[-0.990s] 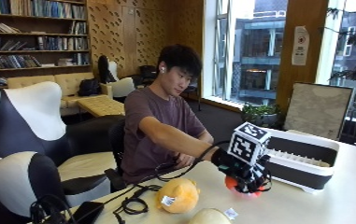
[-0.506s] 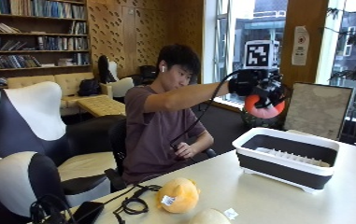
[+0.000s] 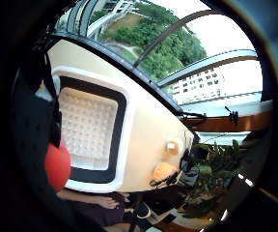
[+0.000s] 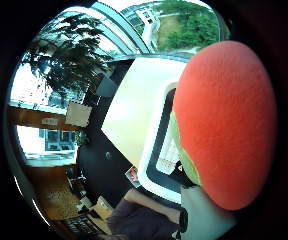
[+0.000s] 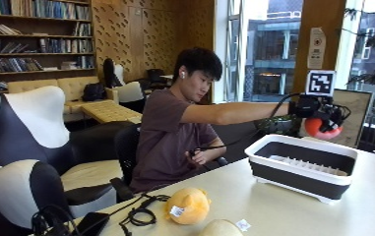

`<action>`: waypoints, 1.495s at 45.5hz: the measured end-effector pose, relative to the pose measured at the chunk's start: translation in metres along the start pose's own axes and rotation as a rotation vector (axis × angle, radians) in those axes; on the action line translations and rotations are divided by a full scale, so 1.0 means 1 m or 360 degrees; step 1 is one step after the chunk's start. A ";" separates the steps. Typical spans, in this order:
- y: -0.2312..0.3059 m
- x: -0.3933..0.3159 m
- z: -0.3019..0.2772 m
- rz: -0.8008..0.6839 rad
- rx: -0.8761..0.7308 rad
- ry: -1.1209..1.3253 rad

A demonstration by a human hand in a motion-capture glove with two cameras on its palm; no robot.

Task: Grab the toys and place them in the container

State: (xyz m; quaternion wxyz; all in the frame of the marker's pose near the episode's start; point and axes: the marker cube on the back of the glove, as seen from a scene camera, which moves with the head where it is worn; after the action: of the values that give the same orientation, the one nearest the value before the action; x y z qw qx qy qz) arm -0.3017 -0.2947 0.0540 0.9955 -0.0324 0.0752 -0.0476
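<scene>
My gloved right hand (image 5: 315, 112) is stretched out above the far side of the white and black container (image 5: 303, 166), gripping a round red-orange toy (image 5: 321, 128) with a green patch. That toy (image 4: 223, 120) fills much of the thumb side palm view; in the little finger side view the toy (image 3: 57, 166) sits beside the container (image 3: 91, 128), whose ribbed white floor lies empty below. A yellow-orange plush toy (image 5: 187, 206) lies on the table near its front edge, and the top of a pale round toy (image 5: 220, 228) shows beside it.
The cream table (image 5: 292, 211) has black cables (image 5: 137, 214) at its left corner. My bare hand (image 5: 198, 156) stays near my chest behind the table edge. Cow-patterned chairs (image 5: 23, 147) stand at the left, windows and a plant behind the container.
The hand lifted the red-orange toy off the table, swung it up high, and has now come down a little and out over the container.
</scene>
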 end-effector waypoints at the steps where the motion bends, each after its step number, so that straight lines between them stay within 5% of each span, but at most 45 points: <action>1: -0.002 -0.006 0.008 0.0005 -0.0057 0.0030; 7: -0.006 -0.022 0.039 0.0157 -0.0468 0.0098; 21: 0.081 0.101 -0.052 0.0239 -0.0215 0.0050; 37: 0.234 0.342 -0.077 0.1328 0.0014 -0.0232; 53: 0.256 0.462 0.091 0.1497 -0.0004 -0.0279; 68: 0.234 0.455 0.247 0.1463 -0.0603 -0.0642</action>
State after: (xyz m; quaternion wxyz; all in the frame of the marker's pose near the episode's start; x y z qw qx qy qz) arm 0.2046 -0.0939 0.2139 0.8852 -0.1836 -0.1038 0.4147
